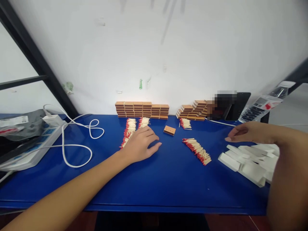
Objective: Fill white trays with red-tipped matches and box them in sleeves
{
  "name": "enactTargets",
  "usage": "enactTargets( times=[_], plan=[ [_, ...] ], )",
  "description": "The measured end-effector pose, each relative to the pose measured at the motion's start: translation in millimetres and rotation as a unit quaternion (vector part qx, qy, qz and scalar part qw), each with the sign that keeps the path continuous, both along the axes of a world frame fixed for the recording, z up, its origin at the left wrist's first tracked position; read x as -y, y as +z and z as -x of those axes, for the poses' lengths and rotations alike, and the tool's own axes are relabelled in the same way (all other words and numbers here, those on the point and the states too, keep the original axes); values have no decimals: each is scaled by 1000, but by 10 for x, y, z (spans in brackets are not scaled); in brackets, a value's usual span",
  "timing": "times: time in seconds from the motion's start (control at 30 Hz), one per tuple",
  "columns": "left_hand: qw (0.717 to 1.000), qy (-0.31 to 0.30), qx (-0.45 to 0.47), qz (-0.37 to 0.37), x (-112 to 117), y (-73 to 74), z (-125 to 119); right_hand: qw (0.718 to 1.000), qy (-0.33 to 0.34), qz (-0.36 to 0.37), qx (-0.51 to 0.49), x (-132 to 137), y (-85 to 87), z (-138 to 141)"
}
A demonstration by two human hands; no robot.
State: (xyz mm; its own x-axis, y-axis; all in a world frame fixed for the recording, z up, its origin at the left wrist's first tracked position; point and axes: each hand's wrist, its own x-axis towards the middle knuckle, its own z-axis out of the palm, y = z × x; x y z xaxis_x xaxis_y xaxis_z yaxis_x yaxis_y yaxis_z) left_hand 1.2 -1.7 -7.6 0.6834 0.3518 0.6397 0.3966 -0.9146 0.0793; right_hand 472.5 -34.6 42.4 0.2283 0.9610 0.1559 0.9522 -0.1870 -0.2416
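Note:
My left hand (141, 144) is held over the blue table with its thumb and fingers apart and nothing in them. It partly covers two rows of red-tipped matches (130, 128). Just past its fingertips lies a single brown matchbox (169, 130). On the right, my right hand (250, 132) hangs above a heap of white matchbox trays (250, 162). Its fingers are loosely curled, with a gap inside and no object visible between them. Between my hands a slanting row of matches (196, 150) lies on the table, and a smaller bunch of matches (185, 123) is farther back.
Stacked matchboxes (141, 109) stand along the wall, with a stepped stack of matchboxes (192, 110) to their right. A plastic bottle (264, 102) leans at the back right. White cables (77, 146), a power strip (45, 144) and a grey bag (24, 125) occupy the left.

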Motion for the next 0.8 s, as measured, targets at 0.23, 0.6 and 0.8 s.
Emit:
enactTargets(
  times=[0.23, 0.6, 0.8],
  plan=[
    [1000, -3, 1, -6, -13, -9, 2, 972, -11, 232, -44, 50, -94, 6],
    [1000, -5, -3, 7, 7, 10, -1, 978, 88, 125, -143, 70, 164, 361],
    [999, 25, 9, 29, 18, 27, 2, 931, 236, 15, -278, -153, 356, 1389]
  ],
)
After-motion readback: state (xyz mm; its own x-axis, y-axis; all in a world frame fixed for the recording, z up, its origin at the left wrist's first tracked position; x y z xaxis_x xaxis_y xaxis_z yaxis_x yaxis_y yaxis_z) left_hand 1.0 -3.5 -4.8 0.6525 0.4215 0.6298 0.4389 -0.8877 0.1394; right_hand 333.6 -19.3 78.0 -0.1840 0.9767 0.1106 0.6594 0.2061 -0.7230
